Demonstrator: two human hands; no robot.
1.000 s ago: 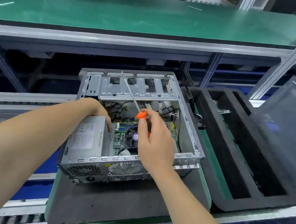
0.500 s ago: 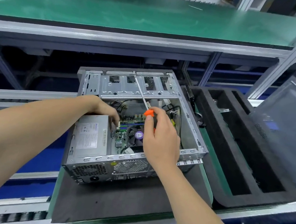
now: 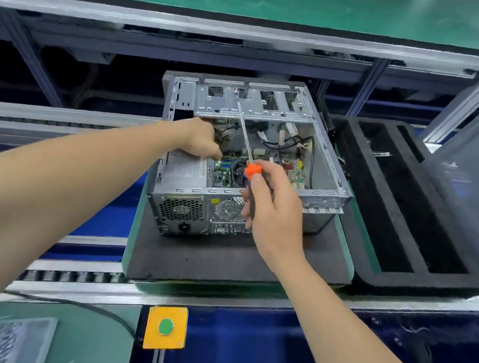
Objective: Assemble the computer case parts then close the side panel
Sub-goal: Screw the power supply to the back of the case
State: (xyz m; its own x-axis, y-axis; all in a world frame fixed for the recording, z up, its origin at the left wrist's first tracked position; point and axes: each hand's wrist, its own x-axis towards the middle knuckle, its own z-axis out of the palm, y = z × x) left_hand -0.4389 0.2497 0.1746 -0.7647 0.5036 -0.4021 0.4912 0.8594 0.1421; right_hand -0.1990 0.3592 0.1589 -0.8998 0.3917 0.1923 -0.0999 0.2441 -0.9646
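**1. Case** (image 3: 327, 199). Centre of view, lying on its side on a mat (image 3: 220, 259), open face up, presumably so the inside can be worked from above. Not yet closed.

**2. Screwdriver** (image 3: 253, 171). Right hand (image 3: 270, 214) is clenched round the handle below the orange collar. The shaft slants toward 11 o'clock, with its tip at the drive cage (image 3: 273, 112), likely on a screw there. The screw is too small to make out, and the handle is mostly hidden in the palm.

**3. Left hand** (image 3: 199, 138). Reaches in at 9 o'clock of the shaft, above the PSU (image 3: 184, 170), fingers curled down among cables. Probably steadying the case or clearing wires. Fingertips are hidden, so I cannot tell whether they hold anything.

**4. Panel** (image 3: 476, 191). Off the case, at 3 o'clock and well apart from it. It leans upright in the foam tray (image 3: 397, 281), seemingly parked until the inside work ends. Its right edge is cut off.

**5. Button box** (image 3: 166, 327). At 6 o'clock, yellow with a green button.

Motherboard detail is blurred.
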